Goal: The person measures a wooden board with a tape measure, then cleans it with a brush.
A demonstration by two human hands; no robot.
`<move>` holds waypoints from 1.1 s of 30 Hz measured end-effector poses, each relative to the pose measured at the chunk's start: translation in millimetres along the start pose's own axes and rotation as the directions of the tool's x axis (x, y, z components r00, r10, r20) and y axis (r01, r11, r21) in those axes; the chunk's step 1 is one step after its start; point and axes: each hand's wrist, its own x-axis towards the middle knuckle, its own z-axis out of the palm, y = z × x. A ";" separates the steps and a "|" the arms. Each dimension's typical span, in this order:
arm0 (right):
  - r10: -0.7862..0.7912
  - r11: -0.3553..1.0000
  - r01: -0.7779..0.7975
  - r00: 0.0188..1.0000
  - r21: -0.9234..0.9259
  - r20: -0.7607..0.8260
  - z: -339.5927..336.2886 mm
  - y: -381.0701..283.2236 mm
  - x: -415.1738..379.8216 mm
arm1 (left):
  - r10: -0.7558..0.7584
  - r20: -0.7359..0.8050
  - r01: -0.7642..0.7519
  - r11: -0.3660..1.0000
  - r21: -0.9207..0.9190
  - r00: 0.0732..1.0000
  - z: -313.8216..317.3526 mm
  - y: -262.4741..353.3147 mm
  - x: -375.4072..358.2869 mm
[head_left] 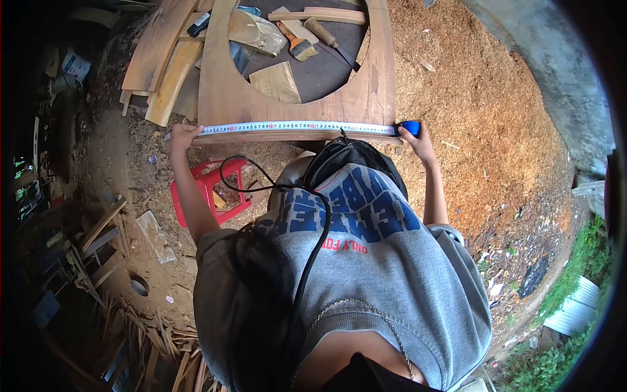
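Note:
A wooden board (297,117) with a large round opening lies in front of me. Along its near edge stretches the white blade of a tape measure (294,127). At the board's left corner, my left hand (185,134) pinches the end of the blade. The blue tape case (410,129) is at the right corner, gripped by my right hand (418,140). Through the opening show a paintbrush (297,42), a wooden-handled tool (323,32) and several wood pieces on a dark surface.
Planks (166,72) are stacked left of the board. A red plastic stool (189,196) stands below my left forearm. Wood scraps (157,346) pile up at the lower left. Sawdust (477,124) covers the ground at right, beside a concrete edge (535,59).

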 end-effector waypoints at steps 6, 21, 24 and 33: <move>0.007 1.000 -0.007 1.000 0.021 -0.003 0.3 -3.4 -1.7 | 0.001 -0.010 -0.001 1.000 0.016 1.000 -2.0 10.4 -8.6; 0.005 1.000 -0.005 1.000 0.001 -0.009 1.6 -1.9 -0.3 | 0.019 -0.020 -0.019 1.000 0.001 1.000 -0.7 8.0 -8.0; 0.030 1.000 -0.030 1.000 0.005 -0.002 0.5 -6.2 -2.4 | 0.034 -0.020 -0.034 0.999 -0.017 0.999 -2.0 11.9 -11.8; 0.013 1.000 -0.014 1.000 -0.005 -0.008 0.7 -1.2 -0.4 | 0.024 -0.025 -0.025 1.000 -0.016 0.999 -2.2 12.2 -11.9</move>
